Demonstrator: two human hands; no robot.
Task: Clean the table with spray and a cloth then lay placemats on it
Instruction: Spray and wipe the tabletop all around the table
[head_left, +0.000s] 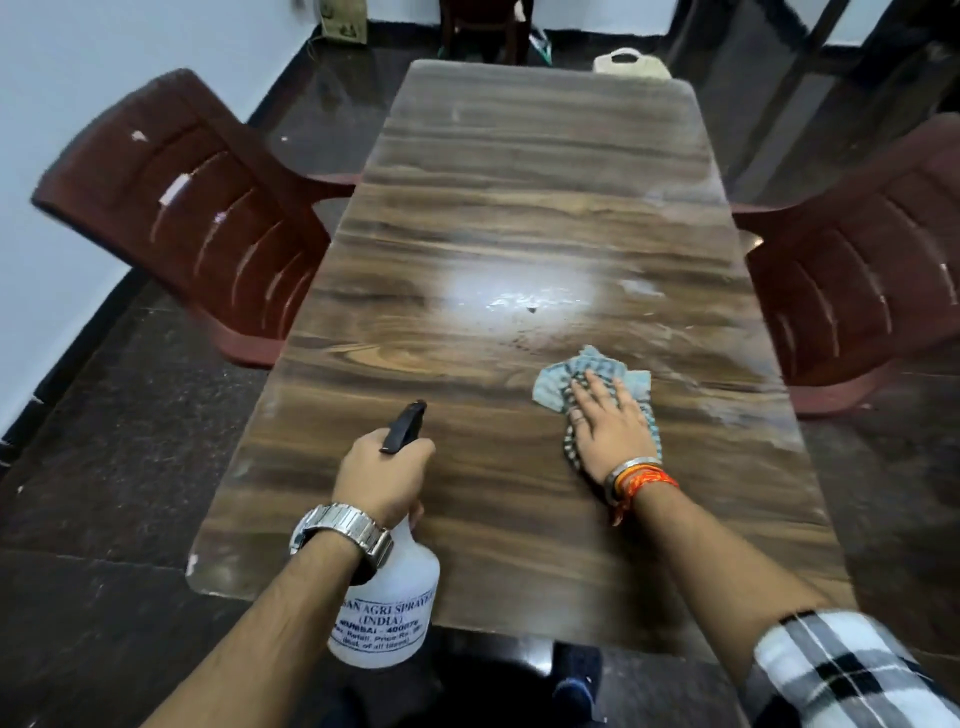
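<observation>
Right hand (608, 423) flat, fingers spread, pressing the cloth (592, 379) on the wooden table (493, 156), near half, right of centre. Left hand (384, 473) wrapped around the spray bottle (387, 608), nozzle pointing away along the table's long axis. Wet patch (519, 296) lies just ahead-left of the cloth; right hand nearer. No placemats visible.

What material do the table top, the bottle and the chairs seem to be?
Table top: glossy wood-grain, likely laminate; it reflects light. Bottle: translucent white plastic with printed text. Chairs: probably moulded dark red plastic, shiny and slotted.
</observation>
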